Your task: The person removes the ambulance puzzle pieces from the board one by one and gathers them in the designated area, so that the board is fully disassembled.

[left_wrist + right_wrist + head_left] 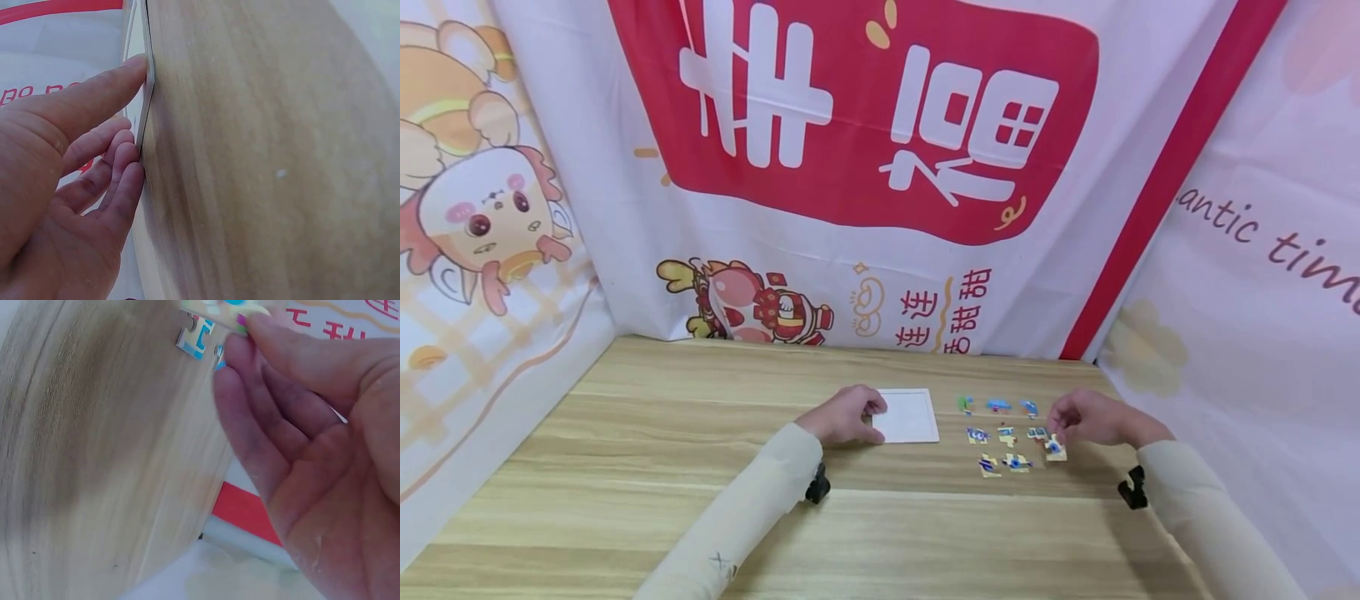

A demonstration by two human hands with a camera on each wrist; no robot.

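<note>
A white rectangular puzzle frame [906,416] lies flat on the wooden table. My left hand [848,415] holds its left side, with the thumb at the near corner and the curled fingers farther up; in the left wrist view the thumb [106,94] touches the frame's thin edge. Between thumb and forefinger, my right hand [1086,417] pinches a puzzle piece [1056,449] printed in cream and blue. That piece [228,309] is partly cut off at the top of the right wrist view. Several loose puzzle pieces [977,435] are laid out in rows left of the right hand.
The wood-grain table [880,533] stretches toward me and to the left. A printed cloth [820,208] hangs behind it, with side cloths [1247,333] at right and left. A black wrist mount [1133,488] shows beneath the right sleeve.
</note>
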